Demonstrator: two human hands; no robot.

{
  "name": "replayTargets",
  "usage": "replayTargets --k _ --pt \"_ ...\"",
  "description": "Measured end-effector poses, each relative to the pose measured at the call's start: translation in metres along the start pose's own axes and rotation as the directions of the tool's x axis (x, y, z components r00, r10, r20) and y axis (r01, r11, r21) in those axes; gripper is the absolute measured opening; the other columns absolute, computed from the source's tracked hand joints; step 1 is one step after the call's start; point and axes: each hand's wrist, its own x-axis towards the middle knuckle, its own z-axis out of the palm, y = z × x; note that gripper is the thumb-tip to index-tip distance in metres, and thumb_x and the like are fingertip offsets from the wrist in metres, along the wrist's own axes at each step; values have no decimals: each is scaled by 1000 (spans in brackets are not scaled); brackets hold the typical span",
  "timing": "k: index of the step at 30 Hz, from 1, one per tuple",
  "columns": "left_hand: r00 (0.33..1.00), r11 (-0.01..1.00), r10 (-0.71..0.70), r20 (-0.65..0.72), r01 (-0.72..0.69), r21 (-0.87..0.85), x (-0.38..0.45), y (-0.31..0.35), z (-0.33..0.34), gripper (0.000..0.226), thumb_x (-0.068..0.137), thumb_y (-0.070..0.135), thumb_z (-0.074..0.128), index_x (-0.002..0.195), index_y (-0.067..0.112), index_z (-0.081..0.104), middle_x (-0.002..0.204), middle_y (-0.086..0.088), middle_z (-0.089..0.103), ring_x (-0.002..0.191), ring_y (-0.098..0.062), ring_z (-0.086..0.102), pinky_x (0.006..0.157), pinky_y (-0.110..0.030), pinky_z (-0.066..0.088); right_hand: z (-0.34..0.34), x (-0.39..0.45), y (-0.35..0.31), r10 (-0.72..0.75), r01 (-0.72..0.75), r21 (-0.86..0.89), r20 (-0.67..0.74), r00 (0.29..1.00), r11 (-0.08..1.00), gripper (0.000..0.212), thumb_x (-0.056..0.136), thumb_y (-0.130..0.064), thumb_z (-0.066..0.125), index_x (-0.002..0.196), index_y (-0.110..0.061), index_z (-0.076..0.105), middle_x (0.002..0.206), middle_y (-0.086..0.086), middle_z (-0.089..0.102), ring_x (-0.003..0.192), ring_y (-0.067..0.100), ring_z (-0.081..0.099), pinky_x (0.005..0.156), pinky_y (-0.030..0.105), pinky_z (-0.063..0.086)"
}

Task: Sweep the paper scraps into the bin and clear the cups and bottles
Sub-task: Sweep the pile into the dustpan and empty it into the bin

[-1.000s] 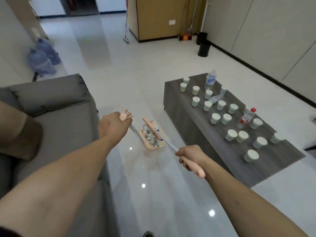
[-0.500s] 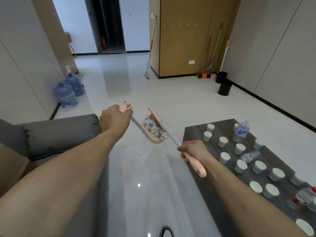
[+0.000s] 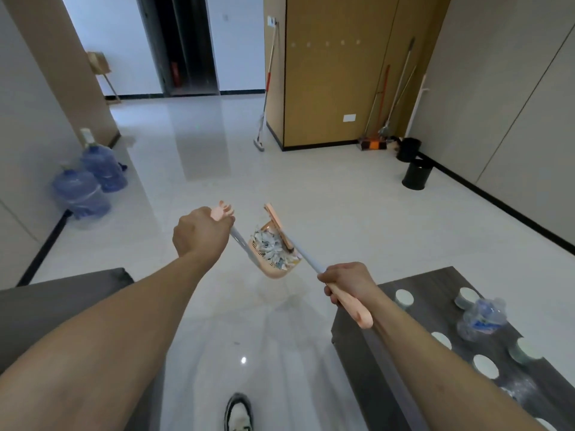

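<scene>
Left hand [image 3: 199, 233] clamped on dustpan [image 3: 273, 255] handle, right hand [image 3: 347, 281] clamped on broom [image 3: 350, 307] handle (paper scraps [image 3: 270, 248] piled inside), cups [image 3: 404, 298] on tabletop [image 3: 413, 353] nearby

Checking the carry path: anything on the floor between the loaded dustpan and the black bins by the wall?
Head view: only bare floor lies between the dustpan and the bins.
</scene>
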Motion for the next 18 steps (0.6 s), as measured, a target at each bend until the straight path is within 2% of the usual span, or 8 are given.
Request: replayTargets --k 3,9,15,18 --pt "999 1000 12 32 -12 -14 72 13 66 39 70 57 63 60 19 54 57 2 53 54 -21 50 49 -26 31 7 74 -32 16 -16 -13 -30 999 1000 7 86 7 67 92 4 65 69 16 51 30 13 45 33 16 33" --pt "988 996 76 136 -70 -51 216 80 173 38 70 58 63 64 21 59 59 2 55 59 -25 55 55 -28 40 13 207 -115 67 -66 12 -127 990 998 7 87 6 67 93 6 65 73 18 53 31 13 46 33 16 34" --pt "967 987 154 204 -142 -71 329 170 277 39 70 58 65 63 20 58 59 0 55 56 -23 52 53 -28 39 -21 329 -180 107 -90 77 -257 961 993 5 87 1 69 89 4 67 69 17 55 34 16 45 35 17 34" --pt "955 977 205 214 -188 -98 378 224 352 39 71 58 66 63 20 59 58 1 53 53 -19 49 51 -26 37 -52 413 -206 115 -82 120 -310 944 989 6 86 3 69 90 7 68 68 15 56 31 14 46 35 16 35"
